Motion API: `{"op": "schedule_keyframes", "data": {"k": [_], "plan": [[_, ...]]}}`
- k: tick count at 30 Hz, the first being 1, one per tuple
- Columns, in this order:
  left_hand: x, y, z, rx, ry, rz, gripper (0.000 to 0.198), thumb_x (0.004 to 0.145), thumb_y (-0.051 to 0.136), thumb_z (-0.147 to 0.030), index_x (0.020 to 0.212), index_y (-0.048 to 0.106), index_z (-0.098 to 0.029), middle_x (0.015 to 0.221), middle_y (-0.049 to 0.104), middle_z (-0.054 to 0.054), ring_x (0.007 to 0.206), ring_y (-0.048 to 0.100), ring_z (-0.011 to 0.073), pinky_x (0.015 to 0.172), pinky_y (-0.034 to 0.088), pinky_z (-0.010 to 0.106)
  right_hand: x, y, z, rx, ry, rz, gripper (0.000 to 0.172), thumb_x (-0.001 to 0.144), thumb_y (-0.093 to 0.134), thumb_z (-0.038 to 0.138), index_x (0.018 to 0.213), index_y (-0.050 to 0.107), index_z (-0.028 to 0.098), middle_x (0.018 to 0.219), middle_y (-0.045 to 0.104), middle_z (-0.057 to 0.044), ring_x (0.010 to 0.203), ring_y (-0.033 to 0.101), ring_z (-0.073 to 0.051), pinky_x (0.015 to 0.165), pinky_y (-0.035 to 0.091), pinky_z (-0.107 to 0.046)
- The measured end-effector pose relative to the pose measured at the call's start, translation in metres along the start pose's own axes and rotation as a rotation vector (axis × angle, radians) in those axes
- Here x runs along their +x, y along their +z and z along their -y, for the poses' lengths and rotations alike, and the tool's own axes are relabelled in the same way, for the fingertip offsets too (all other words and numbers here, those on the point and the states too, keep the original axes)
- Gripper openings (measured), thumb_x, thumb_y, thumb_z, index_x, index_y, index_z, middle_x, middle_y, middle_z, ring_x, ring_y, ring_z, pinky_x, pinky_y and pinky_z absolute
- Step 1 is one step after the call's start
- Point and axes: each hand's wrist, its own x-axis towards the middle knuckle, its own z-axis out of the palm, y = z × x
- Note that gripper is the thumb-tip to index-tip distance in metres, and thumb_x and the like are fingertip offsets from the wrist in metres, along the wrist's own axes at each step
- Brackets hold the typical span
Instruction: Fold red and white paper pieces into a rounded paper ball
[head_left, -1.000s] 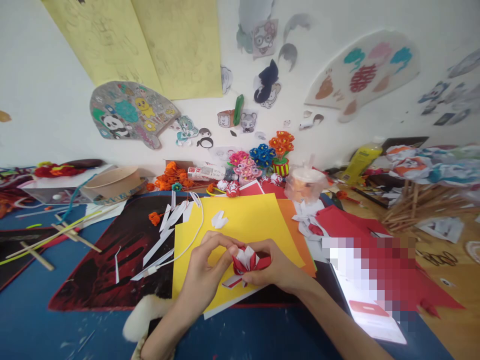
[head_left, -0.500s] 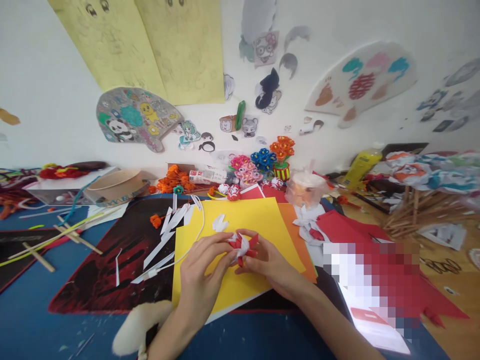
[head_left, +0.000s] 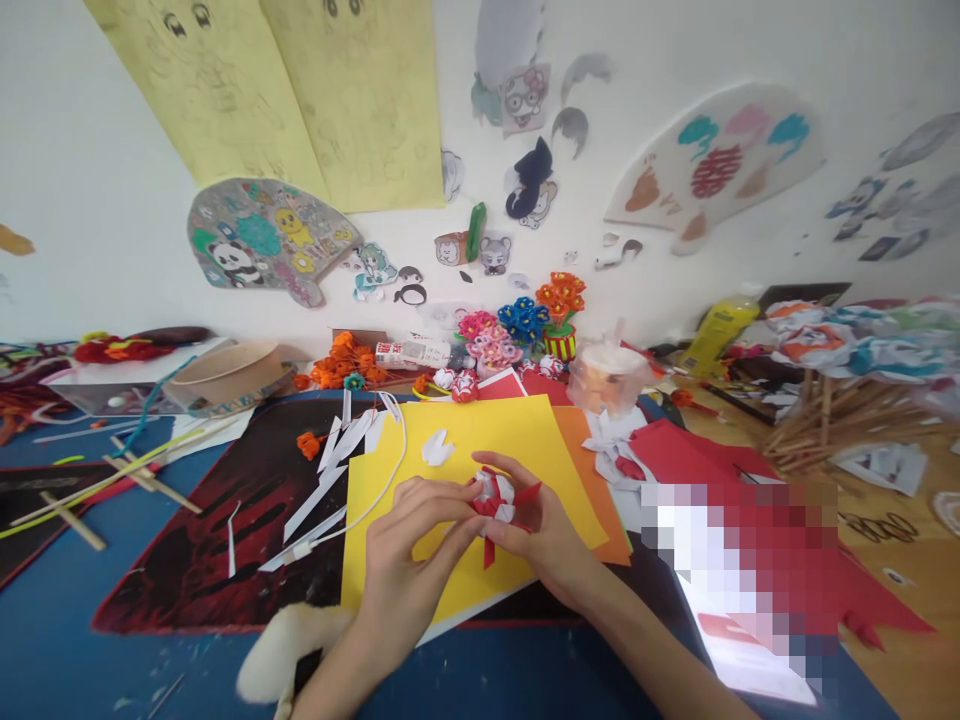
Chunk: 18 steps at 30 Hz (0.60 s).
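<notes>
Between my two hands is a small red and white folded-paper ball (head_left: 498, 500), with red paper points sticking out to the right and below. My left hand (head_left: 416, 540) pinches its left side with thumb and fingertips. From the right, my right hand (head_left: 551, 545) grips it, thumb in front and fingers curled behind. Beneath both hands lies a stack of yellow paper (head_left: 465, 430). A small white folded paper piece (head_left: 437, 448) rests on the yellow sheet just beyond my left hand.
White paper strips (head_left: 322, 500) and a white cable (head_left: 401, 450) lie left of the yellow sheets. Red paper (head_left: 690, 455) and a lit screen (head_left: 750, 640), partly pixelated, are at right. Finished-looking paper balls (head_left: 465, 386), a lidded cup (head_left: 611, 375) and a bowl (head_left: 225, 378) line the back.
The paper ball has turned in my hands and shifted slightly right and down. A red strip now points downward from it, and my left fingers have moved right with it.
</notes>
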Motion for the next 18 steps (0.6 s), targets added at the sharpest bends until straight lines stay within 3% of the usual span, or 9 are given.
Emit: {"op": "schedule_keyframes", "data": {"k": [4,6,9,13,18], "plan": [[0.001,-0.003,0.005,-0.084,-0.192,0.008,0.004,0.088,0.066,-0.024,0.084,0.066,-0.022,0.102,0.069,0.006,0.100,0.065,0.0210,0.087,0.051,0.035,-0.001,0.005,0.000,0.085,0.106,-0.002,0.051,0.072,0.082,0.034,0.119,0.061,0.028,0.100,0.068,0.000,0.083,0.065,-0.014,0.075,0.053,-0.026],[0.003,-0.007,0.009,-0.072,-0.209,-0.020,0.009,0.089,0.065,-0.029,0.095,0.065,-0.023,0.108,0.067,0.007,0.107,0.062,0.0227,0.092,0.049,0.037,-0.001,0.006,0.000,0.197,0.164,0.003,0.052,0.076,0.079,0.040,0.122,0.058,0.029,0.101,0.069,-0.001,0.082,0.067,-0.015,0.078,0.054,-0.031],[0.006,-0.014,0.012,0.007,-0.146,0.063,0.018,0.089,0.064,-0.038,0.099,0.064,-0.023,0.103,0.068,0.008,0.101,0.063,0.0235,0.086,0.050,0.037,0.000,0.006,0.000,0.297,0.237,0.029,0.049,0.081,0.072,0.049,0.122,0.058,0.027,0.100,0.071,-0.004,0.079,0.069,-0.017,0.079,0.054,-0.034],[0.002,-0.015,0.012,0.152,0.005,0.186,0.034,0.079,0.073,-0.048,0.098,0.063,-0.022,0.089,0.068,0.005,0.082,0.062,0.0209,0.071,0.048,0.032,0.001,0.003,0.000,0.387,0.301,0.087,0.044,0.085,0.063,0.058,0.112,0.064,0.023,0.100,0.072,-0.007,0.080,0.068,-0.018,0.075,0.053,-0.031],[-0.005,-0.006,0.012,0.248,0.097,0.135,0.010,0.089,0.066,-0.025,0.097,0.062,-0.022,0.082,0.068,0.001,0.074,0.060,0.0167,0.066,0.043,0.029,0.001,0.000,-0.001,0.358,0.315,0.044,0.042,0.085,0.061,0.059,0.104,0.066,0.021,0.097,0.070,-0.005,0.081,0.068,-0.017,0.077,0.053,-0.030]]}}
